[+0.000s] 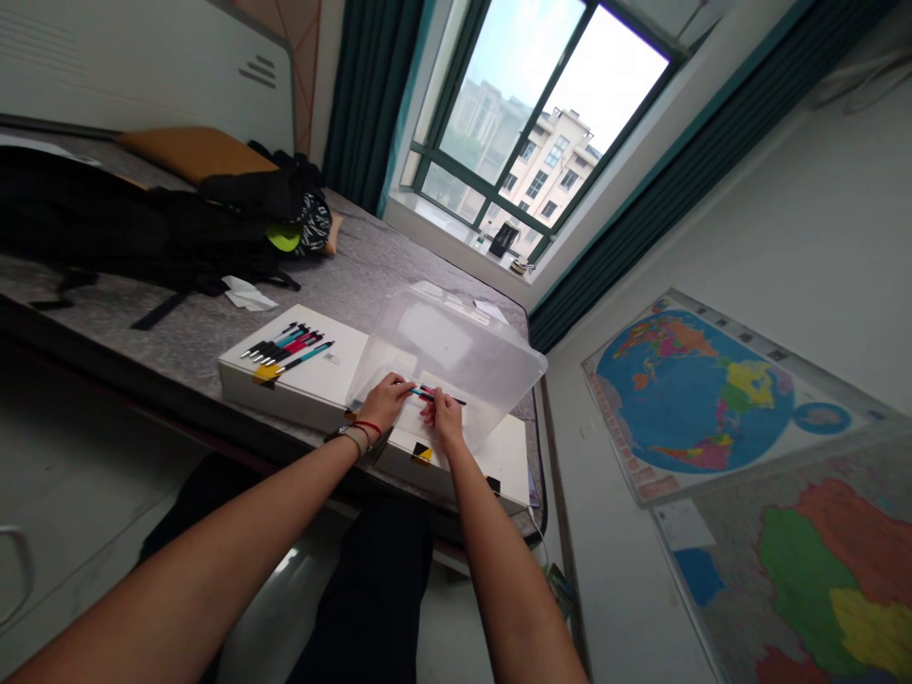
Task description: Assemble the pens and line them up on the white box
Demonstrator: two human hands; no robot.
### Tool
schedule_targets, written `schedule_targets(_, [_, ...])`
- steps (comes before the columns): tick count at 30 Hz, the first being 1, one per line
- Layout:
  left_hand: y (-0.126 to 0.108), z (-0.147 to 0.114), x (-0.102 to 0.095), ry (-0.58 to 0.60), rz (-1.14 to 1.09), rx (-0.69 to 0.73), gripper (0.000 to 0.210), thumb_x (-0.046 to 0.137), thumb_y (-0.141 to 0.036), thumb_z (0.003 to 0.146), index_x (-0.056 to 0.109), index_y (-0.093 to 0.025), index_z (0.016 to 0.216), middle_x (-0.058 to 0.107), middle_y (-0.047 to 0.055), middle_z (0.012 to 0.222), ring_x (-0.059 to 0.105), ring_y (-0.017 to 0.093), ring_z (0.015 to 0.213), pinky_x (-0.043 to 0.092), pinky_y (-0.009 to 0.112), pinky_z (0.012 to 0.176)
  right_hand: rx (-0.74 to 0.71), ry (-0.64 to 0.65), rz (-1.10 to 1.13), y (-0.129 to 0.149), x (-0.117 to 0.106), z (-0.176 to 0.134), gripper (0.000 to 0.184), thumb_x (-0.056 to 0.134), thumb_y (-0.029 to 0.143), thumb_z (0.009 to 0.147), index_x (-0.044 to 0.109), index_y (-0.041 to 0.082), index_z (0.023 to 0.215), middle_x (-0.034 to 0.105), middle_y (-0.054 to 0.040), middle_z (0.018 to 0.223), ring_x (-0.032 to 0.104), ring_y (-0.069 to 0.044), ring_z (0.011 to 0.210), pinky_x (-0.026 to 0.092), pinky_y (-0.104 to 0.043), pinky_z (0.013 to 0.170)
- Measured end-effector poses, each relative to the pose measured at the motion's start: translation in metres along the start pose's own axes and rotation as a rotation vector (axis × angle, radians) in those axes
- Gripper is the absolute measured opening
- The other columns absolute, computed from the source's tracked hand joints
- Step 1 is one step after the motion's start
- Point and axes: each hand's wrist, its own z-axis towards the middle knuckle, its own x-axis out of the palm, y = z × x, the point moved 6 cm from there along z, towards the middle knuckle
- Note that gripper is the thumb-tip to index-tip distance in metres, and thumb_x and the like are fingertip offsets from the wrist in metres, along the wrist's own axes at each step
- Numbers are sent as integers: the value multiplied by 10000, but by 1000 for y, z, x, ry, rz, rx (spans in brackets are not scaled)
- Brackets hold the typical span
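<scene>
Between my hands lies a slim teal and black pen (419,390). My left hand (386,402) pinches its left end, and a red band and a cord bracelet circle that wrist. The fingers of my right hand (446,416) close on the pen farther right, where a dark tip sticks out. A pinkish-red bit shows beside it; whether it belongs to a second pen I cannot tell. Just behind my hands stands a tilted clear plastic case (491,356). Several pens (289,344), teal, red and black, lie side by side on the left white box (328,380).
A second white box (509,456) sits under my right hand at the table's front edge. On the grey table (363,252) are black bags (157,223), a crumpled tissue (248,294) and an orange-brown board (196,154). Wall maps (694,394) hang at right.
</scene>
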Motion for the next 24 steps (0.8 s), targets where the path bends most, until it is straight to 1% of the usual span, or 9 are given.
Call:
schedule_targets(2, [0,-1,0,-2,4,-3,257,522,-269,921,728,-255,1074,595,46,1027,604,169,921,481,266,838,-32,-9,23,2,-1,-1,377,681,531,763,578,180,855,665,0,640,559,-102,455,387,-188,386])
schedule_targets(4, [0,-1,0,3,13,-2,255,526,-264,918,727,-264,1073,594,45,1042,604,171,932,481,265,843,-54,-18,16,2,-2,-1,369,716,507,733,570,185,835,649,14,627,565,-102,468,395,-186,395])
schedule_targets(9, [2,-1,1,3,13,-4,254,528,-254,910,731,-266,1062,590,46,1021,602,175,935,484,269,848,-25,1,-96,-2,0,1,473,494,614,866,571,179,699,572,21,498,463,-80,355,339,-187,349])
schedule_targets(13, [1,-2,0,-3,18,1,257,516,-255,915,728,-258,1060,590,47,1030,601,174,939,486,269,853,-43,0,-54,-2,0,0,371,668,541,773,566,196,862,640,29,618,539,-95,420,376,-185,372])
schedule_targets(15, [0,-2,0,-2,28,5,263,509,-258,919,724,-260,1070,587,47,1043,600,175,947,485,268,854,-61,7,-52,-3,0,0,359,698,516,752,565,199,857,632,35,609,544,-100,435,385,-190,385])
schedule_targets(17, [-1,-3,0,-3,30,8,267,508,-261,920,722,-264,1079,585,47,1051,598,176,955,484,265,858,-76,22,-105,-3,0,1,368,612,556,815,576,193,767,592,37,544,504,-91,405,369,-192,383])
schedule_targets(19, [-2,-4,-1,-8,19,7,265,514,-258,916,724,-265,1078,584,48,1053,597,177,957,483,265,862,-79,23,-169,-3,0,2,467,488,601,879,571,189,675,554,32,487,455,-81,367,338,-193,368])
schedule_targets(21, [-2,-4,-1,-13,1,7,262,519,-249,910,729,-263,1066,584,49,1054,596,177,954,484,269,867,-64,17,-182,-3,1,2,505,451,620,890,565,188,656,547,27,472,440,-80,356,326,-193,359])
schedule_targets(24, [-3,-4,-2,-18,-5,9,260,520,-241,906,733,-260,1053,586,50,1058,596,175,951,487,273,868,-54,12,-90,-1,0,0,393,623,580,801,574,191,776,623,17,570,513,-97,415,364,-193,373])
